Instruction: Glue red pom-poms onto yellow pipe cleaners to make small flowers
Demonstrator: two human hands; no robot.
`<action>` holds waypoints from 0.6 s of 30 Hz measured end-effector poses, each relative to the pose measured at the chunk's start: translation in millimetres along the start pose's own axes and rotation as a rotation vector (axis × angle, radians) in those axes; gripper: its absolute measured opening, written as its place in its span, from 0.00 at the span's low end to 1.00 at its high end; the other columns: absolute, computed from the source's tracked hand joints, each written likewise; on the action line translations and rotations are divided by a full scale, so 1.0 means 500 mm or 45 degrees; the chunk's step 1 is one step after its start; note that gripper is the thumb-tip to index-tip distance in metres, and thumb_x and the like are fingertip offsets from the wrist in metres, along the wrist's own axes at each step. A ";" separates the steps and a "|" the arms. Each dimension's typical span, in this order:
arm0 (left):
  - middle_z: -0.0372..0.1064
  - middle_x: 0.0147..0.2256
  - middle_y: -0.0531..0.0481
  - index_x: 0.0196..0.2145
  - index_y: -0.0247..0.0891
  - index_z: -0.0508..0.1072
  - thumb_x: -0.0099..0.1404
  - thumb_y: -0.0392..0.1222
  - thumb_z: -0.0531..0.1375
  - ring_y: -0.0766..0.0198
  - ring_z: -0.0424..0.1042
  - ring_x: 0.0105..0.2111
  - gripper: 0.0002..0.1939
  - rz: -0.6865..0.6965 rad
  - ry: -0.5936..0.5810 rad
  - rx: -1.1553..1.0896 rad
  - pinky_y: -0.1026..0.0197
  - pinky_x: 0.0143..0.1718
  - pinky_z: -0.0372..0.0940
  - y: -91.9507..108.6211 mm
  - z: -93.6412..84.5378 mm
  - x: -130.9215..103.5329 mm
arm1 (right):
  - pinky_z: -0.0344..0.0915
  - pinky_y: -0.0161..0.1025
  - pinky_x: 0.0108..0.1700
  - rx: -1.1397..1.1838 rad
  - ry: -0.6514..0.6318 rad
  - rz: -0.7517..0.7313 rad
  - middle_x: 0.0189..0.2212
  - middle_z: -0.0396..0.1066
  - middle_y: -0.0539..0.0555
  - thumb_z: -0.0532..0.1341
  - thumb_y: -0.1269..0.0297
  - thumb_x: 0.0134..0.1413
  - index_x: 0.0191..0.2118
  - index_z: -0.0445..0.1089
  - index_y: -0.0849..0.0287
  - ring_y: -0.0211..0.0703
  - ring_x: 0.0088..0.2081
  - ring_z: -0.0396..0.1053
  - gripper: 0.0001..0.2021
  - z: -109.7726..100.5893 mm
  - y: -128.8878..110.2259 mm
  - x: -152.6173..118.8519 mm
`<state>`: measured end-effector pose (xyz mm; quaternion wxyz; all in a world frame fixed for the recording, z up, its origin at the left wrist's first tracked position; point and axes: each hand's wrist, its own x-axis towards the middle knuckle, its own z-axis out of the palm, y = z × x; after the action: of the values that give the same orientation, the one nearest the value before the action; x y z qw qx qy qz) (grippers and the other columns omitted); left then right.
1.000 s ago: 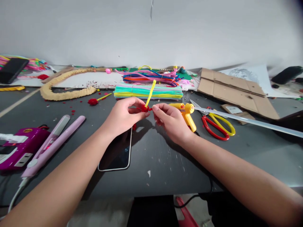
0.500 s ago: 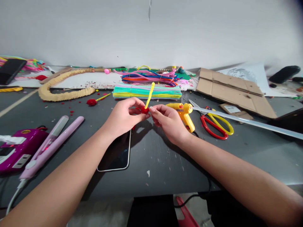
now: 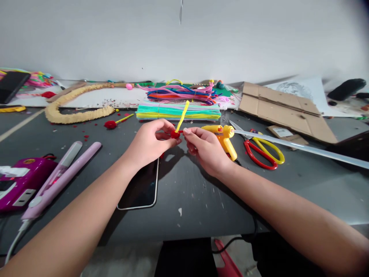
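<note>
My left hand point(image 3: 153, 141) pinches a small fuzzy red piece point(image 3: 175, 134) between thumb and fingers. A yellow fuzzy stem point(image 3: 182, 116) rises from it, leaning slightly right. Fingertips of my right hand point(image 3: 203, 146) pinch a thin red strand that stretches from the red piece. Both hands are above the grey table, over the upper end of a dark phone point(image 3: 141, 188). Just behind my right hand lies a yellow glue gun point(image 3: 225, 137) with a long clear glue stick point(image 3: 300, 148). A finished-looking red piece on a yellow stem point(image 3: 110, 124) rests at the left.
Pipe cleaner bundles point(image 3: 177, 111) lie behind my hands. Scissors point(image 3: 261, 154) and cardboard point(image 3: 282, 111) are at the right. A pink flat iron point(image 3: 62, 181), a purple power block point(image 3: 25, 182) and a curved beige piece point(image 3: 62, 111) occupy the left.
My right fingertips have drawn slightly away from the red piece, and a short red strand now shows between the hands. The view has shifted very slightly.
</note>
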<state>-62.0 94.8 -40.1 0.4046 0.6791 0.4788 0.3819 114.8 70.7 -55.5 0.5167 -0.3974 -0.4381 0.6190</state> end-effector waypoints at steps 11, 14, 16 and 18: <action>0.79 0.36 0.46 0.36 0.39 0.75 0.51 0.54 0.74 0.54 0.80 0.37 0.21 0.015 0.029 0.006 0.58 0.35 0.74 0.002 0.001 0.000 | 0.52 0.35 0.27 -0.219 0.064 -0.136 0.22 0.62 0.45 0.69 0.46 0.53 0.35 0.73 0.60 0.33 0.25 0.55 0.19 -0.001 0.013 0.003; 0.79 0.36 0.46 0.36 0.39 0.75 0.52 0.52 0.74 0.54 0.80 0.36 0.20 0.001 0.022 0.014 0.58 0.34 0.73 0.004 0.002 -0.001 | 0.54 0.35 0.28 -0.216 0.086 -0.166 0.24 0.63 0.46 0.67 0.47 0.55 0.36 0.72 0.59 0.33 0.26 0.57 0.18 -0.002 0.016 0.005; 0.79 0.36 0.46 0.36 0.40 0.75 0.52 0.52 0.74 0.54 0.80 0.36 0.20 -0.006 0.024 0.020 0.58 0.34 0.73 0.005 0.002 -0.001 | 0.55 0.35 0.29 -0.211 0.097 -0.180 0.25 0.64 0.46 0.67 0.47 0.56 0.36 0.72 0.59 0.33 0.27 0.58 0.18 -0.001 0.017 0.006; 0.79 0.36 0.46 0.36 0.40 0.75 0.52 0.53 0.74 0.54 0.80 0.36 0.20 -0.006 0.028 0.024 0.58 0.33 0.73 0.005 0.002 -0.001 | 0.56 0.34 0.29 -0.212 0.100 -0.186 0.25 0.65 0.46 0.67 0.47 0.55 0.36 0.72 0.59 0.33 0.27 0.58 0.18 0.000 0.016 0.005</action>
<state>-60.4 93.4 -38.4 0.3940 0.6775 0.4883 0.3837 112.2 72.6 -63.5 0.5422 -0.4300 -0.4953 0.5252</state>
